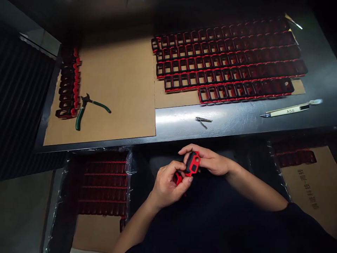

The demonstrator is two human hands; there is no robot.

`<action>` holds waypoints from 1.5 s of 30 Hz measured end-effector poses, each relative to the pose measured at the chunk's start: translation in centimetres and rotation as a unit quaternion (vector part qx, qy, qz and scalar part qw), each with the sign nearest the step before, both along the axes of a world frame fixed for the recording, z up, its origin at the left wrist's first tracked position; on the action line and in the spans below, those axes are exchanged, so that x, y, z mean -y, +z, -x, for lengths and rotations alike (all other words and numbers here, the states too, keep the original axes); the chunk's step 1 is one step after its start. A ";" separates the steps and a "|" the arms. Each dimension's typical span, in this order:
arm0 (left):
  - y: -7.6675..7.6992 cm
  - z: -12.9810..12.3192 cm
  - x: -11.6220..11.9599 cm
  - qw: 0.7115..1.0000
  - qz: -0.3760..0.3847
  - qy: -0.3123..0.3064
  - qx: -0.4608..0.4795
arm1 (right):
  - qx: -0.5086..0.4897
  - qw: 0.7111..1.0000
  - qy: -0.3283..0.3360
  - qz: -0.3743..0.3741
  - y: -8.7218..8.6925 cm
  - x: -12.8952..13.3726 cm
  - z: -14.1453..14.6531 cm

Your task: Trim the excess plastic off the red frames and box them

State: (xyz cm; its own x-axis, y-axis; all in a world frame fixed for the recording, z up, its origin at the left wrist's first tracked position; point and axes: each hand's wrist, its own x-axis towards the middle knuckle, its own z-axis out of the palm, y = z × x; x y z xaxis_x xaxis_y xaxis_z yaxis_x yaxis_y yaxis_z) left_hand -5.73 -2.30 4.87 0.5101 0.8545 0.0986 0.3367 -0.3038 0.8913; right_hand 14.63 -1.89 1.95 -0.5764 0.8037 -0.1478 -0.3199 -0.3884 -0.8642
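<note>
A small red and black plastic part is held between both hands, in front of the table's near edge. My left hand grips its lower left side with thumb and fingers, and a second red piece shows between that palm and the fingers. My right hand holds the part's upper right side, its fingers curled behind. Rows of similar black and red frames lie on cardboard on the table. Another column of them stands at the left.
Green-handled pliers lie on the left cardboard. Small metal pieces, a cutter marked A55 and another tool rest on the metal table. Lined boxes with more parts stand below, left and right.
</note>
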 end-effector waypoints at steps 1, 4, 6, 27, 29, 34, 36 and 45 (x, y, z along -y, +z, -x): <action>0.1 0.0 0.0 1.000 -0.011 -0.008 -0.003 | 0.025 0.999 -0.003 -0.025 0.3 0.0 -0.2; 0.2 -0.2 -0.3 0.998 -0.051 -0.026 -0.005 | 0.079 0.994 -0.008 -0.079 1.1 0.0 -0.6; 0.3 -0.2 -0.4 0.996 -0.078 -0.037 0.001 | 0.074 0.994 -0.005 -0.074 1.2 0.0 -0.6; -1.1 0.2 -1.0 0.997 -0.056 -0.048 -0.033 | 0.065 0.983 -0.114 0.132 1.2 1.8 -0.8; -1.1 0.2 -1.0 0.996 -0.055 -0.052 -0.037 | 0.056 0.982 -0.120 0.138 0.9 1.8 -0.6; -1.3 0.1 -1.0 0.994 -0.076 -0.060 -0.040 | 0.037 0.979 -0.132 0.152 0.7 1.8 -0.4; -1.4 0.0 -1.0 0.993 -0.086 -0.065 -0.044 | 0.036 0.978 -0.132 0.154 0.6 1.8 -0.4; -2.1 -0.1 -1.3 0.992 -0.072 -0.083 -0.058 | 0.093 0.978 -0.150 0.113 0.7 2.1 -0.6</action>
